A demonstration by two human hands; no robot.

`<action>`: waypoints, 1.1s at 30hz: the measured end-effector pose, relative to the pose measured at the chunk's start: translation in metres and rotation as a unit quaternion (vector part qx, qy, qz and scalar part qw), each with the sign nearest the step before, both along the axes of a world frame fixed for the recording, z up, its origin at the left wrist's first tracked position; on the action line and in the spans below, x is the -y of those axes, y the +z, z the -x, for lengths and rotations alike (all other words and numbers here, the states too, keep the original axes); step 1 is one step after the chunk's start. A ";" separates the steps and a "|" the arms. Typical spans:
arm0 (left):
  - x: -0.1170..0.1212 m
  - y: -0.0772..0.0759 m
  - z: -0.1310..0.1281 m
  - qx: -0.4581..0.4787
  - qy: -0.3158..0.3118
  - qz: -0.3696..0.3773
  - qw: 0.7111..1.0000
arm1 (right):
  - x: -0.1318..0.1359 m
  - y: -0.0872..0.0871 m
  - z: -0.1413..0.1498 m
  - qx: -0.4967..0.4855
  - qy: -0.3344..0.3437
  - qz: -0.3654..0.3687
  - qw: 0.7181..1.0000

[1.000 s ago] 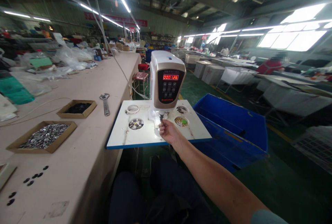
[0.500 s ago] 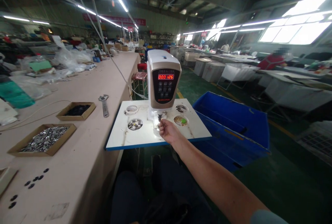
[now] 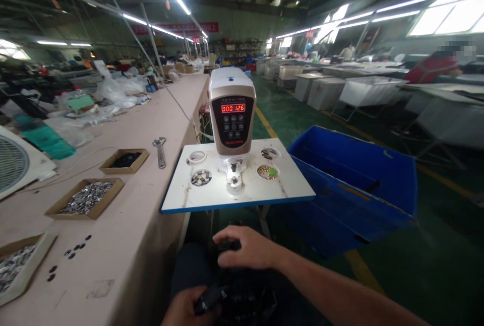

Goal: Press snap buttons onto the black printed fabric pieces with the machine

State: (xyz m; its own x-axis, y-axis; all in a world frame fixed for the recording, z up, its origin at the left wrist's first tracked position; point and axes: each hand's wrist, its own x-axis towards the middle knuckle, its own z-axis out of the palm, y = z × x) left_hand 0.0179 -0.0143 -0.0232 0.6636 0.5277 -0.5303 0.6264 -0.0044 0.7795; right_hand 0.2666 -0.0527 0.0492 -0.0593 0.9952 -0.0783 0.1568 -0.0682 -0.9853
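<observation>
Low over my lap, my right hand (image 3: 247,248) has its thumb and fingers apart. A dark shape lies between them; whether they touch it is unclear. My left hand (image 3: 189,308), at the bottom edge, is closed around a black strap-like piece (image 3: 212,298). More glossy black material (image 3: 249,298) lies in my lap, its kind hard to make out. In front stands a white and bronze fastener press (image 3: 233,114) with a red display reading 000126. Its lower die (image 3: 234,181) is uncovered. The press's white table (image 3: 249,192) has round wells holding small metal parts.
On the long bench (image 3: 124,245) at left are an adjustable wrench (image 3: 161,153), cardboard trays of metal parts (image 3: 88,197) and black parts (image 3: 126,159), and several loose black discs (image 3: 77,248). A blue bin (image 3: 355,180) stands at right. Far right, a person in red leans over a table.
My right hand has left the die area under the press and come down to my lap. My left hand has come into view, holding a black piece. The view has shifted left.
</observation>
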 end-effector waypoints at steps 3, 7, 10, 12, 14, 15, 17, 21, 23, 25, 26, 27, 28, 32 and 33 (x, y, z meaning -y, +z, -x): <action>-0.011 0.029 -0.025 0.051 -0.008 -0.003 0.999 | 0.029 -0.001 0.005 0.143 0.111 -0.062 0.981; -0.031 0.066 -0.062 0.074 -0.069 0.012 0.995 | 0.031 -0.003 -0.012 0.172 0.067 -0.016 0.983; -0.051 0.076 -0.087 0.089 -0.103 0.024 0.990 | 0.022 -0.003 -0.030 0.181 0.010 -0.016 0.983; -0.065 0.077 -0.102 0.092 -0.115 0.013 0.989 | 0.014 -0.002 -0.041 0.165 -0.008 -0.018 0.986; -0.080 0.078 -0.118 0.080 -0.121 -0.018 0.989 | 0.004 -0.001 -0.052 0.154 -0.017 -0.014 0.988; -0.087 0.080 -0.125 0.073 -0.124 -0.034 0.989 | -0.002 -0.001 -0.058 0.158 -0.018 -0.009 0.987; -0.101 0.083 -0.141 0.067 -0.123 -0.060 0.988 | -0.017 -0.001 -0.072 0.179 -0.016 0.003 0.984; -0.127 0.087 -0.168 0.076 -0.103 -0.086 0.988 | -0.047 -0.001 -0.101 0.216 -0.008 0.011 0.976; -0.138 0.088 -0.178 0.082 -0.092 -0.100 0.987 | -0.060 0.001 -0.113 0.222 -0.019 -0.005 0.975; -0.149 0.087 -0.187 0.090 -0.083 -0.116 0.986 | -0.072 0.003 -0.124 0.237 -0.040 -0.021 0.971; -0.154 0.087 -0.191 0.095 -0.080 -0.123 0.985 | -0.077 0.004 -0.129 0.249 -0.051 -0.028 0.967; -0.158 0.086 -0.195 0.099 -0.078 -0.128 0.984 | -0.082 0.005 -0.133 0.263 -0.058 -0.035 0.962; -0.163 0.085 -0.198 0.102 -0.077 -0.132 0.983 | -0.087 0.005 -0.136 0.276 -0.063 -0.042 0.958; -0.176 0.083 -0.209 0.105 -0.076 -0.139 0.982 | -0.105 0.006 -0.148 0.297 -0.079 -0.057 0.950; -0.179 0.083 -0.211 0.105 -0.075 -0.141 0.982 | -0.108 0.006 -0.150 0.295 -0.082 -0.060 0.950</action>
